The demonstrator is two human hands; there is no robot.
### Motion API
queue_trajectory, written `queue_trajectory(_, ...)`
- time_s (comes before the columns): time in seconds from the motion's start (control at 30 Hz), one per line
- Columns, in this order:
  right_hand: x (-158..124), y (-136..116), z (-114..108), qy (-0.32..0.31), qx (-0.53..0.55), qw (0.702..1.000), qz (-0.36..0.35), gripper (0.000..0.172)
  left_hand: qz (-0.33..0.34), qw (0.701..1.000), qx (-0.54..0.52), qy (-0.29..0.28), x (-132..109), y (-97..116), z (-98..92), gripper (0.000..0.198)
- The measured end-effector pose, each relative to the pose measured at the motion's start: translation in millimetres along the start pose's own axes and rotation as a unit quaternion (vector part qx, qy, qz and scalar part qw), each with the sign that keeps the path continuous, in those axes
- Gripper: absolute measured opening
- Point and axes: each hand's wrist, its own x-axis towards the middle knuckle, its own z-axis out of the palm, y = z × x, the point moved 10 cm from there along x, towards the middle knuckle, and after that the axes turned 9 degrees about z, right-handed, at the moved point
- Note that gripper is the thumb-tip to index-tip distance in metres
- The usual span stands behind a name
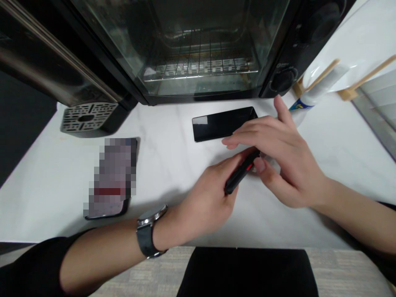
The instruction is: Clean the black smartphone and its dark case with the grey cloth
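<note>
My left hand (206,198), with a watch (151,216) on its wrist, is closed around a slim black phone (236,177) turned edge-on. A small red button shows on the phone's side edge. My right hand (286,161) is open over the phone's far end, fingers stretched out and thumb close to that edge; whether it touches is unclear. Something see-through (272,162) is partly hidden behind the right thumb. Beyond both hands lies a glossy black phone-like slab (221,126), its right end partly covered by my right fingers.
Another phone (113,177), its screen blurred, lies on the white table (167,156) at left. A toaster oven (201,88) stands at the back, beside a machine with a drip tray (88,117). A white tube (321,88) and wooden-legged stand (368,80) are at right.
</note>
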Motion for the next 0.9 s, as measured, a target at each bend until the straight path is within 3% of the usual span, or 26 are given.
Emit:
queue_trajectory(0.2, -2.4, 4.7, 3.0, -0.016, 0.013, 0.999, 0.038, 0.047, 0.008, 1.0, -0.004, -0.006, -1.6, -0.4, 2.6, 0.049)
queue_trajectory(0.43, -3.8, -3.1, 3.8, -0.027, 0.027, 0.997, 0.063, 0.053, -0.003, 0.999, -0.016, -0.038, -2.8, 0.2, 9.5, 0.069)
queue_trajectory(0.67, -9.1, -7.5, 8.6, -0.024, 0.044, 0.996, 0.08, 0.056, -0.019, 0.997, 0.017, -0.078, -4.9, 1.6, 15.5, 0.057)
queue_trajectory(0.9, -10.2, -1.8, 10.2, -0.03, 0.065, 0.994, 0.077, 0.059, -0.025, 0.995, 0.046, -0.081, -4.2, 2.6, 15.2, 0.057)
